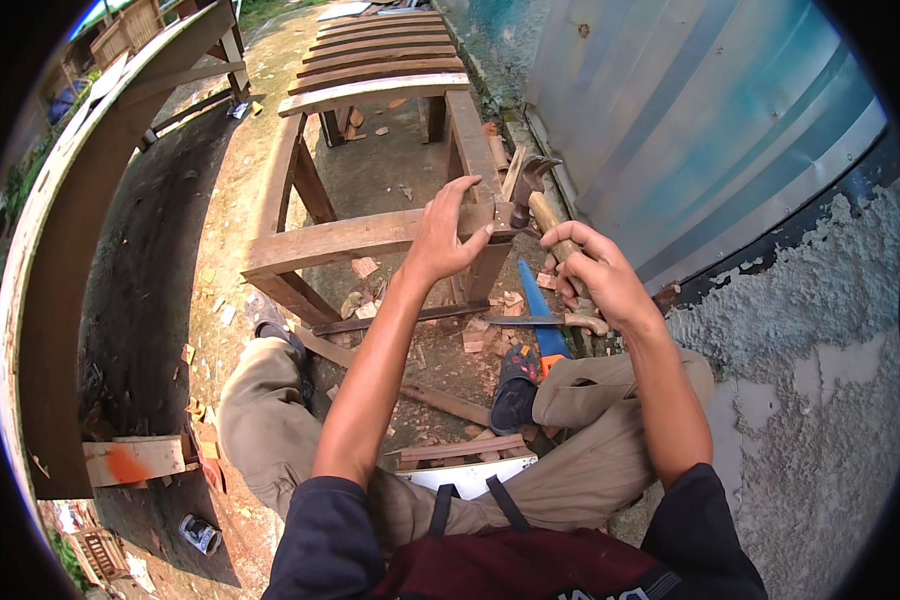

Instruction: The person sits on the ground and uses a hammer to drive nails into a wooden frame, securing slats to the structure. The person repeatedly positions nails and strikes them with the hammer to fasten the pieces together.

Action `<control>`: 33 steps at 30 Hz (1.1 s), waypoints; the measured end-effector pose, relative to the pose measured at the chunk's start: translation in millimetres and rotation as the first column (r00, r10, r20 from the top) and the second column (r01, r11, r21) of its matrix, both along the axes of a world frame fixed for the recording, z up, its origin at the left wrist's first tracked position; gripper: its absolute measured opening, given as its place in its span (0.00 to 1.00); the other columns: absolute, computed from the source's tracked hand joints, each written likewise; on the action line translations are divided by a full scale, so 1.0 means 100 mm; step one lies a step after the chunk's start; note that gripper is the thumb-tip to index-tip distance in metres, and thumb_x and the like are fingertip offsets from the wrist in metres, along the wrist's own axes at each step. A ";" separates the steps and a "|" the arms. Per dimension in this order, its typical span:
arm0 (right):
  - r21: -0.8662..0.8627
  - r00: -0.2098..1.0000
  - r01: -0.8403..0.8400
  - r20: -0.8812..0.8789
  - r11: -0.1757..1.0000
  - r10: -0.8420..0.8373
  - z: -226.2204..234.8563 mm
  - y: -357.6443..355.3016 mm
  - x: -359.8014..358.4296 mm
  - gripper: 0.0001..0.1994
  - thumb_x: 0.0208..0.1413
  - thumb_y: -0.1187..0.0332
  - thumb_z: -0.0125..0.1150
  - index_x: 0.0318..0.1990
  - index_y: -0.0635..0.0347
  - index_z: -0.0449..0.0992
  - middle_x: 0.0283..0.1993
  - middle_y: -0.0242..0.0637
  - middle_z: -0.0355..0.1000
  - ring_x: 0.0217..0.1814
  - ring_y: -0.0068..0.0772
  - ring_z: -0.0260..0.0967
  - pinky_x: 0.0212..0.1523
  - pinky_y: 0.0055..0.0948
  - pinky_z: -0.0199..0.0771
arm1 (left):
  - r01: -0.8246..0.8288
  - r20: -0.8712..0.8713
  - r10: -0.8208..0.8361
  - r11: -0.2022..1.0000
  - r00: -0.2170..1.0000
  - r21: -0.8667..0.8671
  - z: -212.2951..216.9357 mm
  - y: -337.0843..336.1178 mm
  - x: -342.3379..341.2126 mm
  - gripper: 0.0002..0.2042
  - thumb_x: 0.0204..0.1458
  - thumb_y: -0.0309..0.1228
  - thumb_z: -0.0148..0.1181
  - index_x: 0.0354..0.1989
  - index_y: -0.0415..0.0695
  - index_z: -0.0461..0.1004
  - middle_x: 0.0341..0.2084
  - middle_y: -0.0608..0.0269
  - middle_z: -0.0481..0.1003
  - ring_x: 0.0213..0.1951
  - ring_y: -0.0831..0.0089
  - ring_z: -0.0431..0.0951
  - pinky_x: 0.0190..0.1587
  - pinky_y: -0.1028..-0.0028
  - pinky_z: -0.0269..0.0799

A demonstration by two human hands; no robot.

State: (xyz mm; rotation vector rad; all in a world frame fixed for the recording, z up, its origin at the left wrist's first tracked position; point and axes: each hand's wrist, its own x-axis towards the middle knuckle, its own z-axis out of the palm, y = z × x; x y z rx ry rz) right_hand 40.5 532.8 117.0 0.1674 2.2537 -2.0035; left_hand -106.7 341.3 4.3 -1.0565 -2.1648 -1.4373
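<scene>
A wooden bench frame (350, 240) stands in front of me, with its far part covered by parallel slats (380, 55). My left hand (440, 235) rests on the front rail near its right corner, thumb spread away from the fingers, holding nothing. In my right hand (600, 272) is a claw hammer (542, 205), gripped by its wooden handle. The hammer's metal head is at the frame's front right corner; whether it touches the wood I cannot tell. Below my right hand lie a long knife (528, 320) with a pale handle and a blue saw (537, 295).
A corrugated metal sheet (690, 120) and a rough plastered wall (800, 400) close off the right side. Along the left runs a long wooden structure (60, 300). Wood chips and offcuts (440, 400) litter the ground, and a can (200, 535) lies at lower left.
</scene>
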 end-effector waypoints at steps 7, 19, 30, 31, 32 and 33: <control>-0.319 0.998 0.011 0.059 0.948 0.008 0.61 -0.33 -0.43 0.22 0.68 0.49 0.39 0.48 0.59 0.70 0.32 0.36 0.69 0.23 0.20 0.59 0.22 0.22 0.62 | -0.045 0.268 -0.067 0.919 0.961 0.391 0.33 0.68 0.35 0.23 0.52 0.32 0.64 0.56 0.38 0.69 0.46 0.45 0.77 0.50 0.56 0.79 0.51 0.60 0.73; 0.707 0.944 0.151 -0.311 0.691 0.112 0.08 0.51 -1.13 0.25 0.65 0.48 0.55 0.40 0.68 0.79 0.31 0.44 0.76 0.30 0.37 0.73 0.33 0.38 0.72 | -0.372 0.258 0.357 0.928 0.898 0.010 0.77 0.28 -0.64 0.23 0.57 0.51 0.64 0.32 0.37 0.77 0.19 0.52 0.76 0.25 0.61 0.79 0.33 0.64 0.73; 0.838 0.968 0.095 -0.205 0.537 0.148 -0.07 0.85 -1.08 0.24 0.62 0.49 0.59 0.39 0.68 0.80 0.33 0.53 0.78 0.38 0.49 0.77 0.40 0.44 0.74 | -0.304 0.262 0.375 0.912 0.889 -0.274 0.49 0.81 -0.64 0.29 0.55 0.58 0.62 0.40 0.37 0.78 0.26 0.38 0.80 0.35 0.42 0.82 0.37 0.54 0.76; 0.841 0.970 0.070 -0.183 0.536 0.160 -0.06 0.85 -1.08 0.24 0.62 0.49 0.60 0.38 0.68 0.79 0.32 0.53 0.77 0.36 0.48 0.77 0.39 0.44 0.74 | -0.317 0.230 0.384 0.906 0.894 -0.280 0.51 0.81 -0.64 0.29 0.55 0.58 0.62 0.40 0.38 0.78 0.26 0.38 0.80 0.35 0.42 0.82 0.36 0.53 0.76; 0.841 0.971 0.041 -0.160 0.539 0.177 -0.04 0.83 -1.07 0.24 0.62 0.49 0.60 0.38 0.68 0.79 0.30 0.52 0.77 0.35 0.47 0.76 0.37 0.44 0.73 | -0.334 0.197 0.397 0.897 0.896 -0.289 0.54 0.76 -0.62 0.29 0.55 0.58 0.62 0.40 0.38 0.78 0.26 0.38 0.79 0.34 0.42 0.82 0.35 0.53 0.76; 0.841 0.971 0.011 -0.138 0.542 0.194 -0.04 0.82 -1.06 0.23 0.62 0.49 0.60 0.38 0.67 0.79 0.28 0.51 0.76 0.33 0.46 0.76 0.36 0.44 0.73 | -0.351 0.165 0.410 0.888 0.897 -0.298 0.57 0.73 -0.61 0.29 0.55 0.59 0.62 0.40 0.39 0.78 0.25 0.39 0.79 0.34 0.42 0.82 0.35 0.53 0.76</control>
